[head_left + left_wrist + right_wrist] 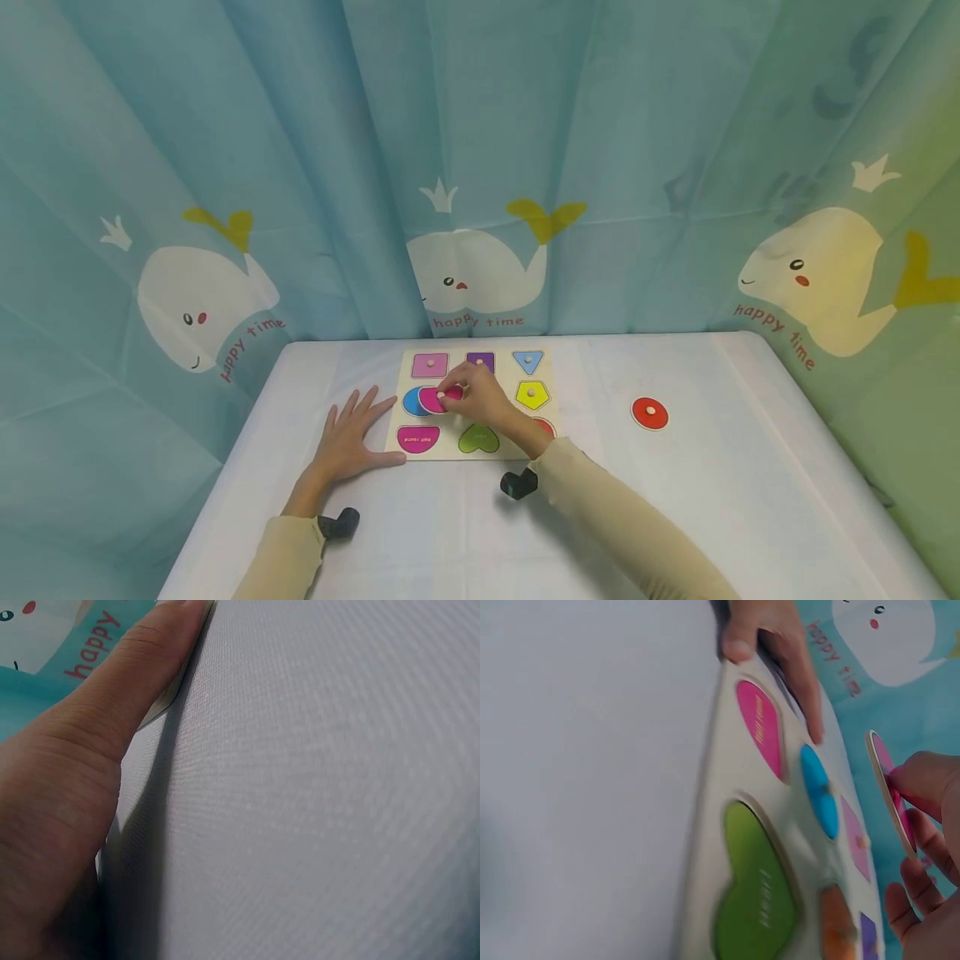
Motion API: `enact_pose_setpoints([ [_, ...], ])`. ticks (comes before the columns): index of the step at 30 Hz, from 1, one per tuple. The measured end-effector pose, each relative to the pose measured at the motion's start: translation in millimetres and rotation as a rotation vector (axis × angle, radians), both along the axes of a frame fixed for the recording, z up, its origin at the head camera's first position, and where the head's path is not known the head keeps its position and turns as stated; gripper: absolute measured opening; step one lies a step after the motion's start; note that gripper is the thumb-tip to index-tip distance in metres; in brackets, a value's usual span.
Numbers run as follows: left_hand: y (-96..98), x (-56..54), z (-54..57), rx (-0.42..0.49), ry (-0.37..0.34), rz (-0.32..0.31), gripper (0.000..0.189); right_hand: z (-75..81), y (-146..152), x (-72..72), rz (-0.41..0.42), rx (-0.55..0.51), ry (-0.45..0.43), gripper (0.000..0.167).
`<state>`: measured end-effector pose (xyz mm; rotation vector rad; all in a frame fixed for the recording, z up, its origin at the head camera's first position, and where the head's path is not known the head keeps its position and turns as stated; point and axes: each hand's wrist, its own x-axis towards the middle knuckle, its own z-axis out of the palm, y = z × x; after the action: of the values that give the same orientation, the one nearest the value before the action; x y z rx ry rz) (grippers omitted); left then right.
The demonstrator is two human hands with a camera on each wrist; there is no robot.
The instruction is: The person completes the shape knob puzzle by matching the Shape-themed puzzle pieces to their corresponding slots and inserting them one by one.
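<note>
My right hand (483, 398) pinches a magenta half-round puzzle piece (429, 401) by its small knob, held over the puzzle board (448, 448). In the right wrist view the piece (883, 754) is tilted on edge and clear of the board. Beneath it, a blue round piece (410, 403) is partly covered. The magenta half-round recess (417, 439) shows printed lettering, as does the green heart recess (478, 439). My left hand (352, 437) lies with fingers spread at the board's left edge, its thumb (142, 652) touching the near corner.
A red oval piece (649, 413) with a knob lies on the white table (675, 517), right of the board. Knobbed pieces on the board include a pink square (430, 366), blue triangle (528, 362) and yellow pentagon (532, 395). A whale-print curtain (637, 167) hangs behind.
</note>
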<state>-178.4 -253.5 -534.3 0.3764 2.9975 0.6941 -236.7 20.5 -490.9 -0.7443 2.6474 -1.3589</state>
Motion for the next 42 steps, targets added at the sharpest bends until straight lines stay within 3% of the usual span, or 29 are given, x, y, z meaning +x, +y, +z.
enact_pose_setpoints([
  [10,-0.1,-1.3,1.4,0.011,0.004,-0.01,0.099,-20.1,-21,18.3,0.058,0.004,0.038,0.012],
  [21,-0.6,-2.3,2.7,0.013,0.013,-0.022,0.098,-38.2,-34,25.4,0.064,0.0,0.111,0.007],
  [30,-0.1,-2.8,0.6,-0.002,0.011,-0.015,0.1,-40.8,-40,30.8,0.011,0.092,0.117,0.006],
  [42,-1.4,-4.1,-4.7,0.006,0.017,-0.017,0.101,-41.2,-41,35.5,-0.023,0.12,0.07,0.008],
])
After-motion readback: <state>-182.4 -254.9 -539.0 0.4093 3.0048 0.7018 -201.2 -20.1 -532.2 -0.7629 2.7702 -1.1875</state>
